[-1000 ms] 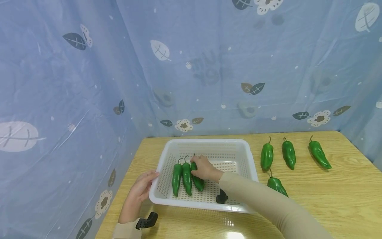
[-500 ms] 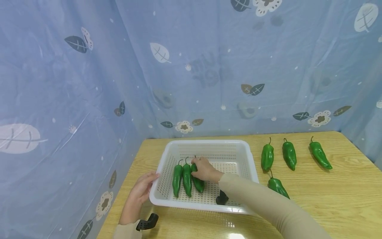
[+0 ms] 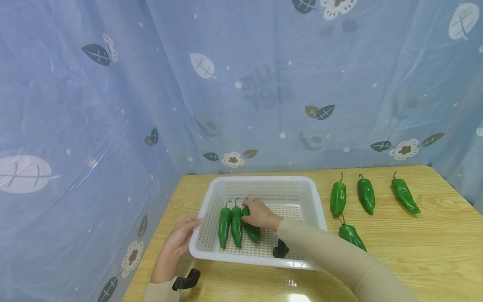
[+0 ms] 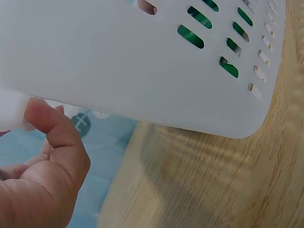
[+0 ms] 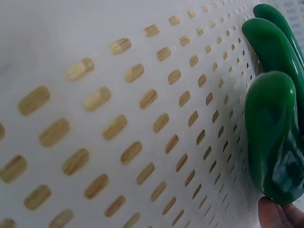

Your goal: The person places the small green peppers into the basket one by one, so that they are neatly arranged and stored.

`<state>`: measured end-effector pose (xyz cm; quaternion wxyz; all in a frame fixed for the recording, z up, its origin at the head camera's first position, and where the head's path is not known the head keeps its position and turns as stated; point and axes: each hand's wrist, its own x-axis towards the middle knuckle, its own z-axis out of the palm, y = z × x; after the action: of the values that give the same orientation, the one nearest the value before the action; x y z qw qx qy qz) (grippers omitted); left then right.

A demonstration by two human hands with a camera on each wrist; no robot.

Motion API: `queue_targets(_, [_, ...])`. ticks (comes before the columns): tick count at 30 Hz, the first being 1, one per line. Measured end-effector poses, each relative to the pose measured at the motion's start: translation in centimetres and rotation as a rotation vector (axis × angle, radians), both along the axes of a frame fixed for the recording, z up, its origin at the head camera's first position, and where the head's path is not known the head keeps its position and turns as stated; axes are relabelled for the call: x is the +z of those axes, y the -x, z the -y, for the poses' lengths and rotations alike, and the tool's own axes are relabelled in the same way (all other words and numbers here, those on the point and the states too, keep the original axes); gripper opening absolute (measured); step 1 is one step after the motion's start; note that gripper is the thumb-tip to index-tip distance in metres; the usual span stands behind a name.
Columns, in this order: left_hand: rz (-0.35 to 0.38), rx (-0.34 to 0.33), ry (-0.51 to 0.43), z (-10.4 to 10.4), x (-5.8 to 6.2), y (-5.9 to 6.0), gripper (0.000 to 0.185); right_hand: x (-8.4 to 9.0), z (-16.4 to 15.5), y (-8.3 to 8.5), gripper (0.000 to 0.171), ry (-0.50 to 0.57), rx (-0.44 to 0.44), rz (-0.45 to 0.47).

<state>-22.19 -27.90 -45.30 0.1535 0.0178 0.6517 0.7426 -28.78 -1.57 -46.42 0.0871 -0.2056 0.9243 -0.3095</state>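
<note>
My right hand (image 3: 258, 213) reaches into a white perforated plastic basket (image 3: 260, 179) and grips a green pepper (image 3: 253, 234) near its stem end. In the right wrist view this pepper (image 5: 270, 114) lies over the basket floor, its top end at the fingertips (image 5: 271, 214). Directly left of it, two more green peppers (image 3: 224, 226) lie side by side, stems toward the back. My left hand (image 3: 181, 237) holds the basket's left rim; in the left wrist view the curled hand (image 4: 54, 161) pinches that rim, beside the basket's outer wall (image 4: 118, 57).
Several green peppers lie on the wooden table (image 3: 426, 251) right of the basket, one (image 3: 351, 235) partly hidden by the right sleeve (image 3: 332, 256). A blue patterned curtain (image 3: 264, 84) hangs behind and to the left. Black wrist mounts (image 3: 186, 280) sit on both forearms.
The gripped pepper's lower tip has swung slightly to the right, away from the other two peppers. Both hands stay almost in place, and the view has shifted a little.
</note>
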Motion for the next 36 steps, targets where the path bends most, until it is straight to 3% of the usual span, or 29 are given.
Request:
queue_targets(15, [-0.006, -0.022, 0.002, 0.1, 0.2, 0.2, 0.051, 1.3, -0.6, 0.7, 0.049, -0.011, -0.057, -0.025])
queue_targets(27, [-0.004, -0.021, 0.004, 0.2, 0.3, 0.1, 0.047, 3.6, -1.4, 0.8, 0.048, 0.191, -0.040, -0.022])
queue_targets(36, [-0.013, -0.061, -0.024, 0.4, 0.1, 0.1, 0.043, 5.5, -3.0, 0.6, 0.048, 0.264, -0.057, -0.040])
